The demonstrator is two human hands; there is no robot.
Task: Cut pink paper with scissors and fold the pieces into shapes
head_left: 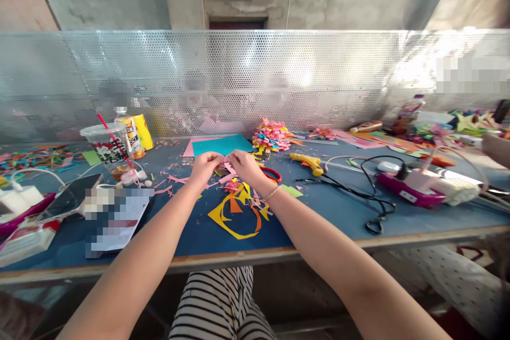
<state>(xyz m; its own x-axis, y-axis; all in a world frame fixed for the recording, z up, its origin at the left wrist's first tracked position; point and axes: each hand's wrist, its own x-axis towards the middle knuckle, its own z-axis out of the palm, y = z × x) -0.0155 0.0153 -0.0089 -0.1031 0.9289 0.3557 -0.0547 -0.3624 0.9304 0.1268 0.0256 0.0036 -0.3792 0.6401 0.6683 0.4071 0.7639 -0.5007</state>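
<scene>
My left hand (209, 164) and my right hand (245, 169) meet over the middle of the blue table, fingertips pinched together. Between them is a small piece of pink paper (226, 160), partly hidden by the fingers. Beneath lie pink paper strips (228, 177) and cut yellow paper (223, 224) with orange scraps. Red-handled scissors (274, 173) rest beside my right wrist, which partly covers them. Just beyond my hands are a teal paper sheet (219, 144) and a multicoloured paper flower ball (272, 136).
A yellow glue gun (306, 162) lies right, near black cables (346, 187) and a purple power strip (410, 191). At left stand a plastic cup with a straw (108, 144) and a phone (75, 195). A perforated metal screen (239, 74) borders the back. Another person's arm (497, 150) reaches in at right.
</scene>
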